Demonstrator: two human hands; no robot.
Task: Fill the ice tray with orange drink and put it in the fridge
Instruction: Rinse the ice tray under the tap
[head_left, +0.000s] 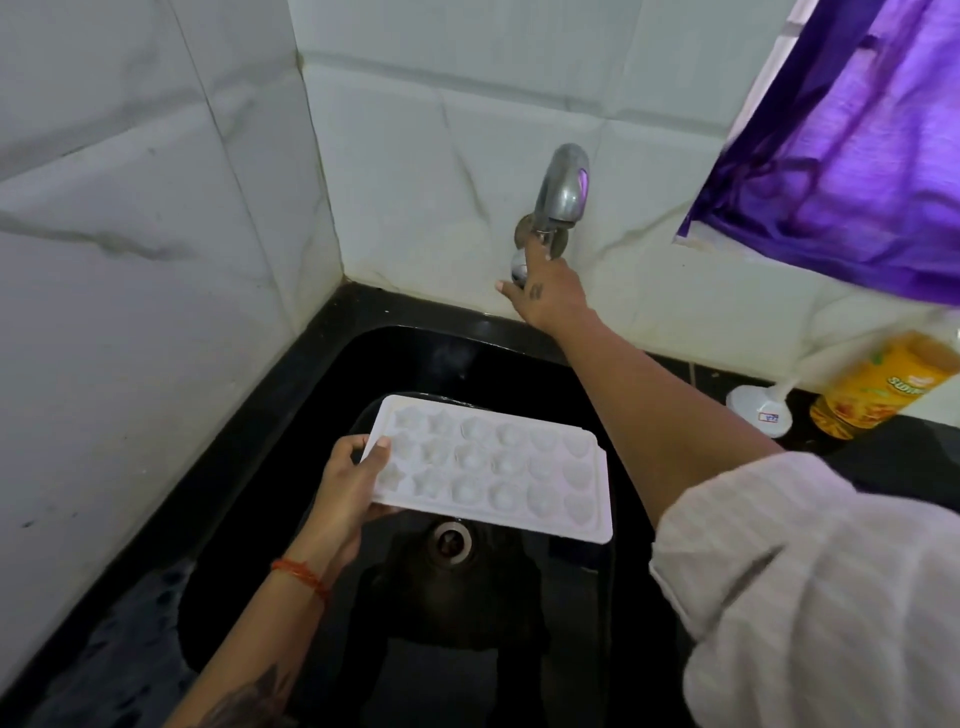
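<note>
White marble-veined tiled walls (156, 208) meeting in a corner at 11 o'clock; purple curtain (852, 156) at 2 o'clock; black counter (291, 374) below; dim light.

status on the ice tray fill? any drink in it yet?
Early. Done: nothing filled; the ice tray looks empty. In hand: left hand holds the tray over the black sink, right hand on the wall tap, no water visible. Left: pour from the orange drink bottle on the counter, then the fridge.

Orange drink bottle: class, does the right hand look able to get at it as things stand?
Probably yes: the right hand is at the tap, holding nothing, and the orange drink bottle stands unobstructed on the counter to its right.
</note>
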